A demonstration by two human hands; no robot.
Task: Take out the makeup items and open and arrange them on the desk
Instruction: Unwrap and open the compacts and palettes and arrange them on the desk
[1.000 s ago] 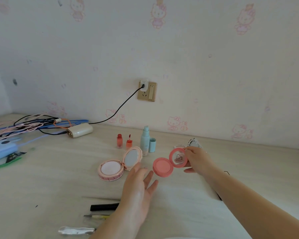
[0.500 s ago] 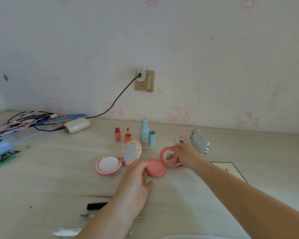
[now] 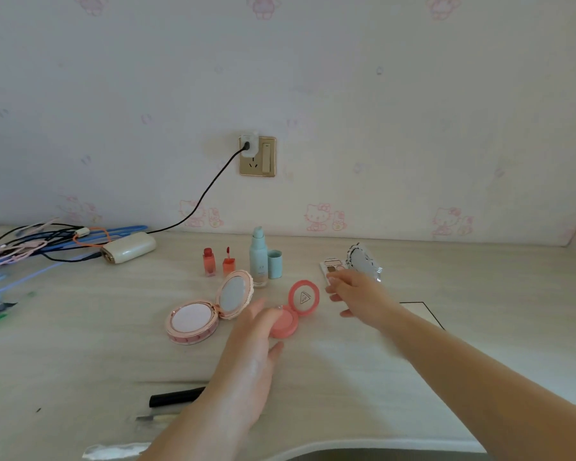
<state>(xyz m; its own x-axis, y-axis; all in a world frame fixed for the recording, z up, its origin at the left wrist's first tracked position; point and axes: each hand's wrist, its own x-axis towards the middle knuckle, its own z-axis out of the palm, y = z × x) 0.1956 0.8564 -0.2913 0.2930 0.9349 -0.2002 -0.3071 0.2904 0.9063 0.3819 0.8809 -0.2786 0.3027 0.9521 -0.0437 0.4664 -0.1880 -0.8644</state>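
Trouble, as we judge it, would come from our left hand [image 3: 253, 331], whose fingers curl over the near edge of the coral blush compact [image 3: 285, 322]: a careless nudge could slide it into the pink cushion compact [image 3: 193, 322] just beside it, or tip its raised lid shut. Our right hand [image 3: 356, 294] hovers with relaxed fingers, grasping nothing, near the small eyeshadow palette [image 3: 332, 265] and could knock that, or the scalloped silver lid [image 3: 363, 261] behind it. The blush compact lies open near the middle of the pale wood surface [image 3: 413, 377], a round pan of coral powder with its lid standing up at the back, showing a triangle logo. Behind stand two red lip tint bottles [image 3: 209, 261] and a mint pump bottle [image 3: 258, 257] beside its cap [image 3: 275, 263].
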